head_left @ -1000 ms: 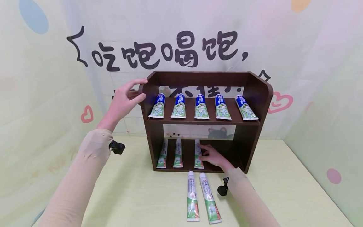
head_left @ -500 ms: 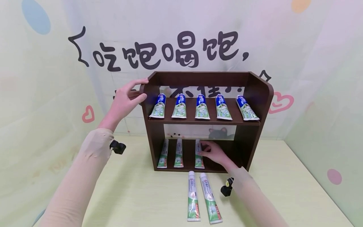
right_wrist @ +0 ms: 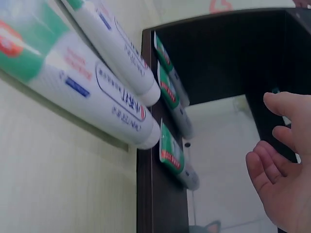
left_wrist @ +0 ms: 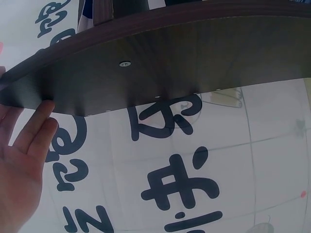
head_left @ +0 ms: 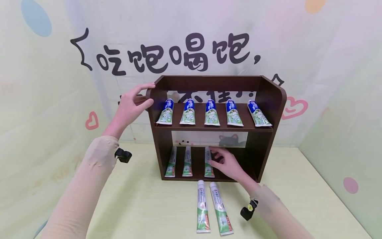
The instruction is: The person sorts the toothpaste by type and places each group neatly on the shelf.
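My left hand holds the upper left side panel of a dark brown two-tier shelf. In the left wrist view its fingers touch the panel's outer face. Inside the lower tier, my right hand is just right of a white-and-green toothpaste tube. The right wrist view shows that hand with relaxed fingers, apart from the tube. Two similar tubes lie to its left. On the table in front are two more toothpaste tubes, caps toward the shelf.
Several blue-and-green toothpaste tubes lie in a row on the upper tier. The pale table extends around the shelf. A printed cloth backdrop with large black characters hangs behind.
My right hand has let go of the third tube on the lower tier and drawn slightly right, its forearm shifting right too. My left hand stays on the shelf.
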`<control>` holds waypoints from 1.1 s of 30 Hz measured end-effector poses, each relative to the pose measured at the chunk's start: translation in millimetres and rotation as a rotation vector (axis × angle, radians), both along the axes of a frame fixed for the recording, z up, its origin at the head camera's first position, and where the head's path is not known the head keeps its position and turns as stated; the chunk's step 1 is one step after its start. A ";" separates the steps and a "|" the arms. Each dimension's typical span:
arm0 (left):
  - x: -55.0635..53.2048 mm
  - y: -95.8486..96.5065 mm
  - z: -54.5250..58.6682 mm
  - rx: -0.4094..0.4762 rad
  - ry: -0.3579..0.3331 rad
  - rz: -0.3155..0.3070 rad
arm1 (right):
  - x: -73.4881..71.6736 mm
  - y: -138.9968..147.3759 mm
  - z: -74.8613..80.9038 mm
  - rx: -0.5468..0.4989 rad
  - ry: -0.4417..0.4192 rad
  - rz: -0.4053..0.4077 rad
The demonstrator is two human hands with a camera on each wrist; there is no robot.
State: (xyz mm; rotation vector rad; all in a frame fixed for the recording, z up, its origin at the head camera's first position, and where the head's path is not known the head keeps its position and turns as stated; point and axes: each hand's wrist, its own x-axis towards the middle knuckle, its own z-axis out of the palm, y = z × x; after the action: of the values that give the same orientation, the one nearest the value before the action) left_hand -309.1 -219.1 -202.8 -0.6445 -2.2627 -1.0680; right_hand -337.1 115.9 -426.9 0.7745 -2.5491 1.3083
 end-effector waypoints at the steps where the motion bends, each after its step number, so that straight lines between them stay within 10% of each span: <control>1: -0.9 -0.8 -0.5 0.003 0.000 -0.005 | 4.7 0.2 1.5 -0.007 0.007 0.006; 33: -4.3 -2.8 -2.6 0.012 -0.003 -0.018 | 88.7 25.9 -25.7 -0.025 -0.066 -0.100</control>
State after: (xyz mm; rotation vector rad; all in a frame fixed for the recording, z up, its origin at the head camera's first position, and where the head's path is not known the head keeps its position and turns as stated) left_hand -313.5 -221.9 -205.5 -0.6603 -2.2555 -1.0916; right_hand -248.4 141.8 -452.6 0.5999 -2.5799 1.3535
